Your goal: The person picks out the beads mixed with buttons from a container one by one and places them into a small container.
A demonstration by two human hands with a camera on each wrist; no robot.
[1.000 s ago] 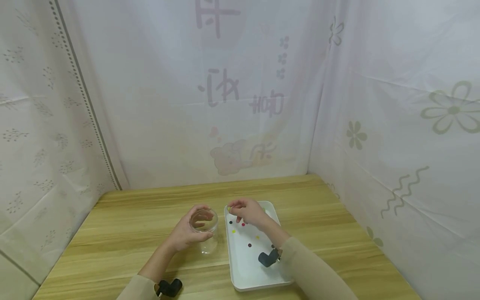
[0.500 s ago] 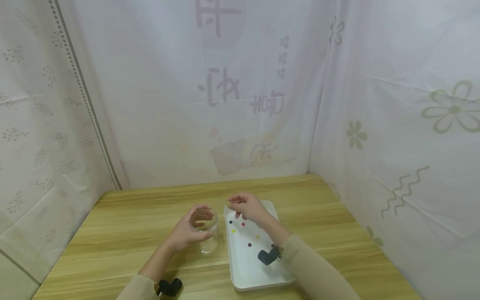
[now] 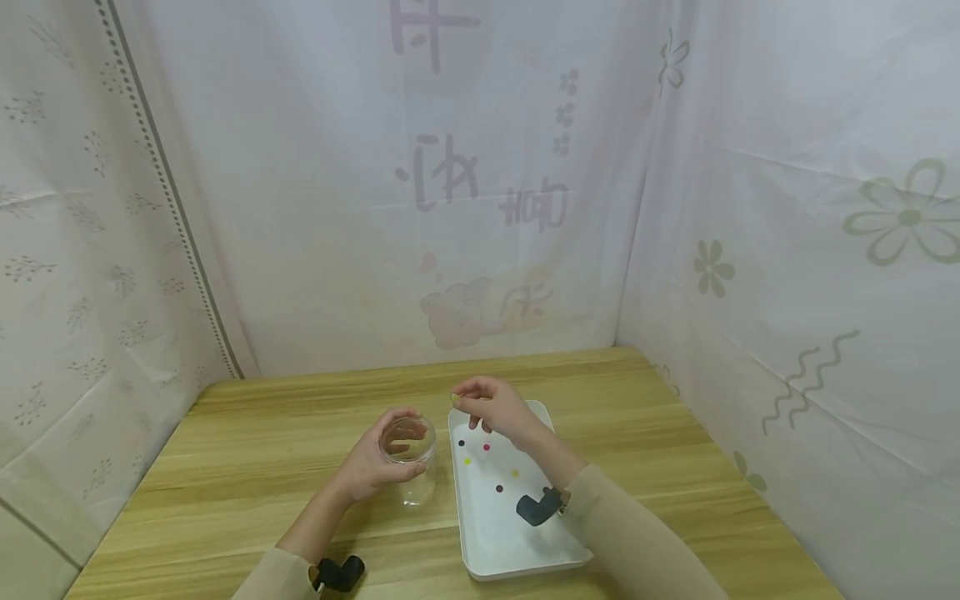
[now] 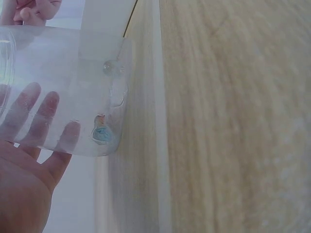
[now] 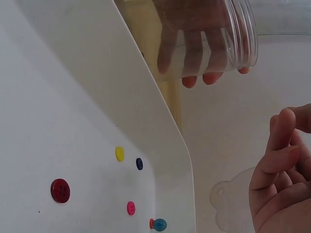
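Observation:
My left hand grips a clear jar that stands upright with its open mouth up, left of a white tray. In the left wrist view, a small bluish and orange patch shows near the jar's base. Thumb and fingertips of my right hand pinch a small yellow-green piece above the tray's far left corner. Inside the tray lie a dark red button, a yellow button, a navy button and a pink button.
A teal and orange piece lies by the tray's end wall. Beneath everything is a wood-grain table, enclosed by patterned white curtains. Black wrist cameras sit on both wrists, the right one over the tray.
My right hand has risen and shifted slightly away from me, carrying the yellow-green piece from the tray's far left corner. My left hand and the jar stay in place.

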